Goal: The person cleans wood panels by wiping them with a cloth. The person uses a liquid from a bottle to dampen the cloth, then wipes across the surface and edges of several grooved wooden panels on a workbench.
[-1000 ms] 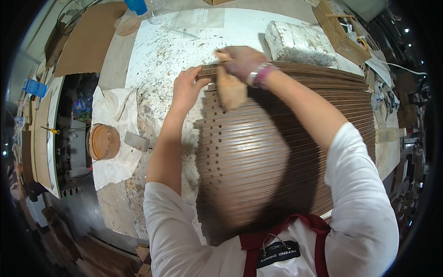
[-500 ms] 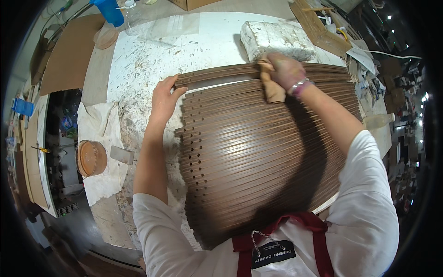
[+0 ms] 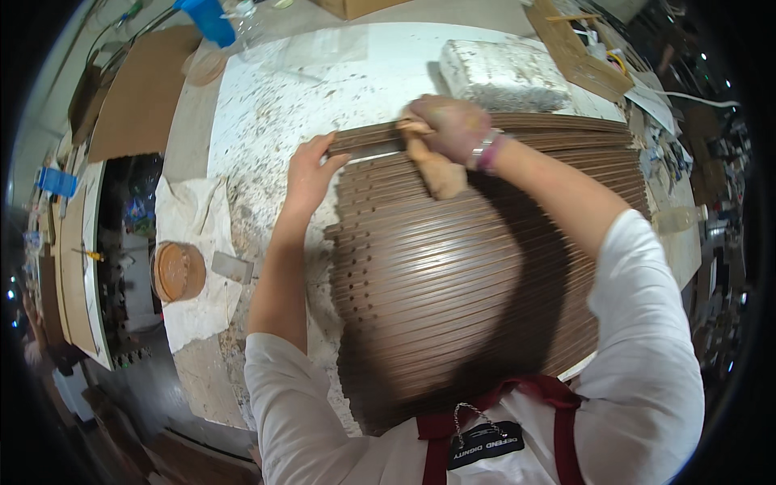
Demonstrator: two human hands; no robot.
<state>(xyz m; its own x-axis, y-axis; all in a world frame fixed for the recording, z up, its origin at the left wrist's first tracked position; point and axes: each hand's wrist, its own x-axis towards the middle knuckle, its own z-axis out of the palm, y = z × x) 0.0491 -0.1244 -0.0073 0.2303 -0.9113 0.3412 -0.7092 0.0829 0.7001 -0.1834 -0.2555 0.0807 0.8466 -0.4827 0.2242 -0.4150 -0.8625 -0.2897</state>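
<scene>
Workshop: cluttered place, benches and odds and ends all round the edges, dark floor down on the left.
Table: big white top, pretty stained and speckled with brown bits, runs from near to far through the middle.
Slats: a wide bundle of long brown wooden strips lying side by side across the table, rows of little holes along their left ends. Takes up most of the centre, right in front of the person.
Cardboard: flat brown sheet at the far left.
Wrapped block: pale grey-white lump at the far side of the table, just beyond the slats.
White cloth: crumpled sheet left of the slats, hanging over the table edge.
Round tin: shallow, full of brown stuff, sitting on that cloth, with a small scraper just beside it.
Right hand: closed tight around a tan rag, pressing it on the far slats.
Left hand: fingers spread flat, not gripping anything, resting on the far left ends of the slats.
</scene>
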